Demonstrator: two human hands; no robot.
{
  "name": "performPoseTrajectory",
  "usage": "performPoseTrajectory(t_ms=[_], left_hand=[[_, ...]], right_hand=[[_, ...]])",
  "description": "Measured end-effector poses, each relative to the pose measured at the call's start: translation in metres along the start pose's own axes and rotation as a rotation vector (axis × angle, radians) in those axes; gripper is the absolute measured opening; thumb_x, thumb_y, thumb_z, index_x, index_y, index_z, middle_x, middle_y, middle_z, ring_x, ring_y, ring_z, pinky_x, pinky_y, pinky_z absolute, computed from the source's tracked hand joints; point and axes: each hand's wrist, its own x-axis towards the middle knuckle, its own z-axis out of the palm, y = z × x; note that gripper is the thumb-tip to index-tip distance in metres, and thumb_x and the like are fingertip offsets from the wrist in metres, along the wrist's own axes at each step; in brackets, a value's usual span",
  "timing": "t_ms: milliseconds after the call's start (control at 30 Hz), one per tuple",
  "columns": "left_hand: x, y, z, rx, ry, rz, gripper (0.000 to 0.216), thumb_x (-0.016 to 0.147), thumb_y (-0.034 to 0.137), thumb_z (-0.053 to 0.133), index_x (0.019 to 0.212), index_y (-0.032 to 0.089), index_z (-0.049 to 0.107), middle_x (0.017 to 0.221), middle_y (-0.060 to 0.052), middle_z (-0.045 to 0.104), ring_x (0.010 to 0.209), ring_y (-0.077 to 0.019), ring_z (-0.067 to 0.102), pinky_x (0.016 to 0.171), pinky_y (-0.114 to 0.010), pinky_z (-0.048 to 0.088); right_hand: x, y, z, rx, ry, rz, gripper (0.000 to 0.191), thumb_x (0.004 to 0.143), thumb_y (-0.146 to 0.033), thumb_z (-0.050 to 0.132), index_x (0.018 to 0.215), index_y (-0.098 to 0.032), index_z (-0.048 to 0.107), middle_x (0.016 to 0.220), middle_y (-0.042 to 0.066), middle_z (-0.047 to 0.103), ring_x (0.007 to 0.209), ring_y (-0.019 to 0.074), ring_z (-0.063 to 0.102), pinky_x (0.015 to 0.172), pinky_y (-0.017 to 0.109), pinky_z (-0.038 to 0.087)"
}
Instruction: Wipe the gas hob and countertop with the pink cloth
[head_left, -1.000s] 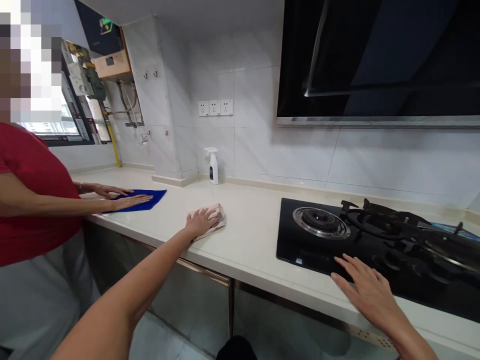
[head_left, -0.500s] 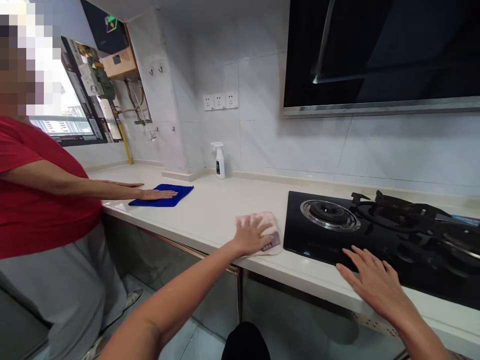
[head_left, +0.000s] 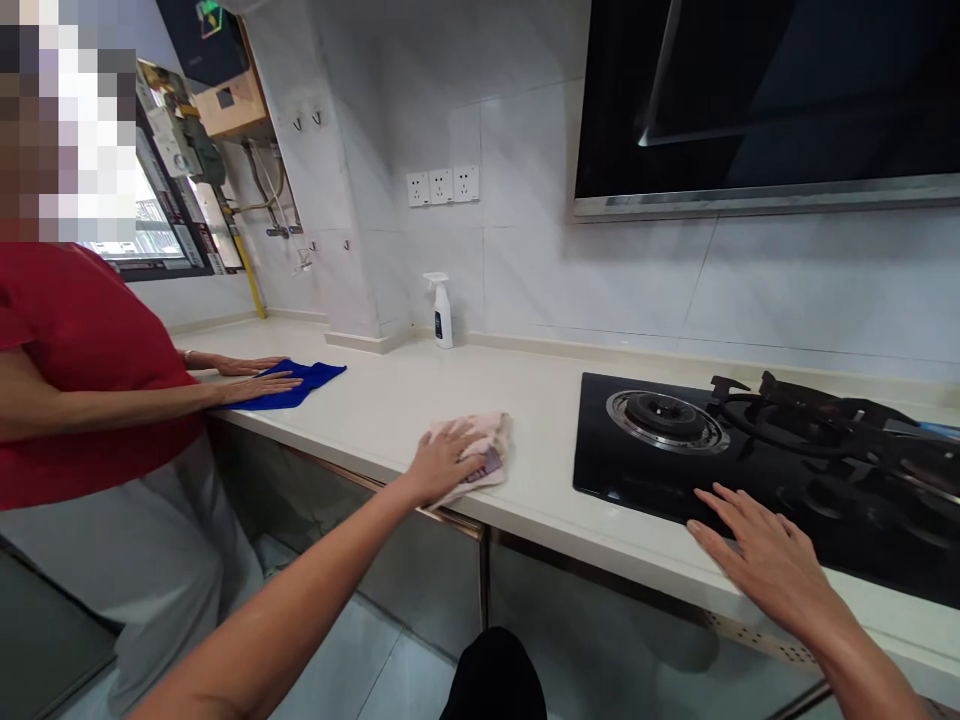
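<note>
My left hand (head_left: 446, 462) is closed over a pale pink cloth (head_left: 491, 440) with a purplish patch, pressing it against the white countertop (head_left: 536, 455) near its front edge. The cloth is a little bunched, and one corner hangs over the edge. My right hand (head_left: 765, 545) holds nothing; its fingers are spread and rest at the front border of the black gas stove (head_left: 637, 478), partly over the counter.
At the left, a person in a red shirt (head_left: 105, 350) has both hands by a blue cloth (head_left: 319, 375) on the counter. A white spray bottle (head_left: 443, 320) stands near the wall. Pot supports (head_left: 795, 420) sit on the stove, below a black range hood (head_left: 772, 100).
My left hand has slid the pink cloth left, away from the stove and toward the counter's front edge. The other person's blue cloth has moved left too. My right hand stays by the stove.
</note>
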Motion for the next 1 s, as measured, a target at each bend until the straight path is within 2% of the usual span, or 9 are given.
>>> performPoseTrajectory(t_ms=[100,167,300,400,533,700,833,900,1000], left_hand=[[-0.010,-0.043,-0.007,0.102,0.065,-0.171,0.049,0.103,0.052,0.038,0.150,0.048,0.050,0.168,0.009,0.038,0.158,-0.0279,0.027,0.124,-0.055,0.025],[-0.021,-0.062,-0.008,0.142,0.138,-0.270,0.049,0.102,0.050,0.038,0.148,0.044,0.053,0.166,0.008,0.042,0.157,-0.0277,0.030,0.124,-0.052,0.026],[-0.044,-0.065,0.004,0.181,0.389,-0.366,0.051,0.102,0.044,0.035,0.147,0.035,0.057,0.161,0.003,0.049,0.154,-0.0250,0.035,0.125,-0.046,0.025],[-0.051,-0.044,0.023,0.182,0.547,-0.453,0.052,0.101,0.040,0.035,0.147,0.030,0.058,0.160,-0.002,0.052,0.151,-0.0280,0.039,0.125,-0.048,0.024],[-0.050,0.002,0.054,0.154,0.583,-0.482,0.055,0.099,0.045,0.040,0.150,0.031,0.054,0.160,-0.003,0.050,0.153,-0.0346,0.032,0.125,-0.057,0.020],[-0.049,0.088,0.098,0.046,0.535,-0.255,0.066,0.092,0.063,0.048,0.153,0.039,0.047,0.156,-0.006,0.052,0.153,-0.0419,0.027,0.124,-0.070,0.010],[-0.050,0.156,0.130,-0.006,0.349,-0.057,0.077,0.085,0.079,0.051,0.152,0.042,0.048,0.163,-0.006,0.043,0.155,-0.0444,0.020,0.124,-0.076,0.005],[-0.049,0.168,0.139,-0.032,0.330,0.067,0.076,0.084,0.082,0.050,0.149,0.044,0.052,0.160,-0.007,0.046,0.154,-0.0452,0.024,0.122,-0.077,0.007],[-0.044,0.148,0.144,-0.054,0.453,0.283,0.071,0.085,0.081,0.052,0.145,0.043,0.057,0.151,-0.009,0.057,0.146,-0.0432,0.040,0.121,-0.073,0.017]], right_hand=[[-0.001,-0.003,-0.003,-0.007,-0.005,-0.004,0.079,0.094,-0.074,0.023,0.148,-0.027,0.057,0.161,0.006,0.045,0.153,0.0317,0.033,0.125,0.058,0.022],[-0.001,-0.006,-0.005,-0.009,-0.009,-0.006,0.079,0.095,-0.072,0.023,0.148,-0.026,0.057,0.161,0.006,0.045,0.153,0.0322,0.033,0.125,0.059,0.022],[-0.001,-0.010,-0.006,-0.003,-0.014,0.006,0.078,0.095,-0.071,0.023,0.148,-0.026,0.058,0.161,0.007,0.046,0.153,0.0336,0.032,0.124,0.060,0.024],[-0.001,-0.011,-0.005,-0.018,0.006,0.004,0.079,0.095,-0.071,0.022,0.148,-0.024,0.058,0.160,0.007,0.046,0.153,0.0336,0.032,0.124,0.060,0.022],[-0.001,-0.011,-0.004,-0.023,0.001,0.013,0.080,0.094,-0.072,0.021,0.147,-0.025,0.059,0.160,0.007,0.047,0.153,0.0337,0.033,0.124,0.061,0.024],[0.001,-0.006,-0.001,-0.015,0.002,0.012,0.081,0.093,-0.073,0.022,0.147,-0.025,0.057,0.161,0.007,0.046,0.153,0.0330,0.032,0.124,0.061,0.022],[0.001,0.001,0.004,-0.005,0.005,0.008,0.082,0.092,-0.075,0.023,0.146,-0.025,0.058,0.161,0.006,0.046,0.153,0.0324,0.033,0.125,0.060,0.022],[0.001,0.004,0.005,-0.003,0.016,-0.003,0.082,0.092,-0.076,0.024,0.147,-0.026,0.058,0.161,0.006,0.046,0.153,0.0321,0.033,0.125,0.060,0.022],[0.001,0.006,0.006,-0.006,0.016,-0.011,0.080,0.092,-0.075,0.025,0.147,-0.026,0.057,0.161,0.005,0.046,0.153,0.0317,0.033,0.125,0.059,0.022]])
